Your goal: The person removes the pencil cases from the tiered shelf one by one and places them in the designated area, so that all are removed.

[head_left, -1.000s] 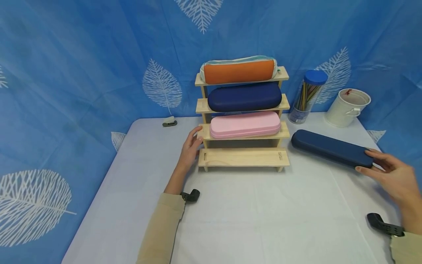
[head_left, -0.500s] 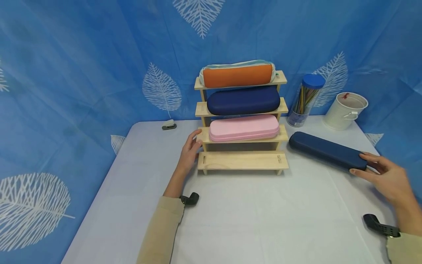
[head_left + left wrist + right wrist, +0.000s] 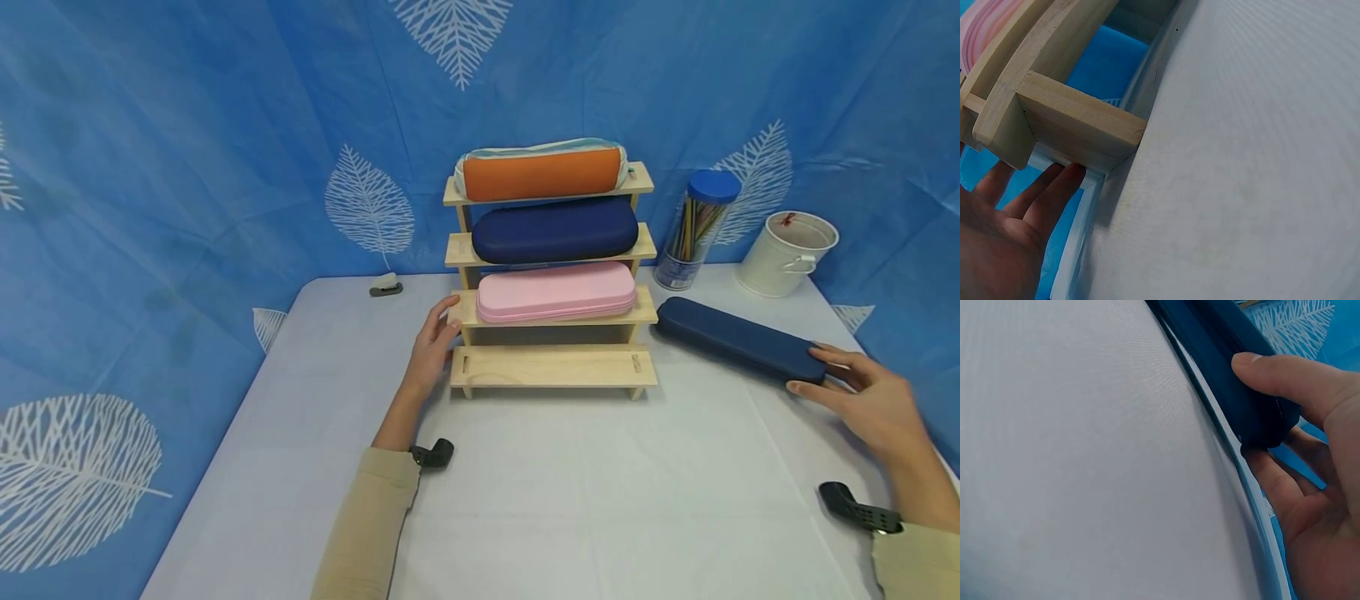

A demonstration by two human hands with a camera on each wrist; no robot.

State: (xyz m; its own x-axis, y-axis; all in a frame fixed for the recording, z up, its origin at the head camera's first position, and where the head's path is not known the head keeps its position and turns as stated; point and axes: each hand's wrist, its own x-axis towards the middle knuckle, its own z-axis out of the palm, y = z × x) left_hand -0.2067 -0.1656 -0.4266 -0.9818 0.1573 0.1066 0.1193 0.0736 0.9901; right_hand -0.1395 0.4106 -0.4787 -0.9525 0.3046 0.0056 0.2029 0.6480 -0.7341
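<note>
Two hands in action! The right hand (image 3: 873, 410) has its grip clamped, thumb and fingers, on the near end of the long navy case (image 3: 738, 337), which slants just right of the wooden rack (image 3: 555, 367). Across to the left hand (image 3: 430, 346): fingers apart, touching the rack's left end beside the pink case (image 3: 557, 292). Beyond the navy case, a blue-lidded jar (image 3: 693, 233) and white bucket (image 3: 776, 265) on the table (image 3: 600, 500).
</note>
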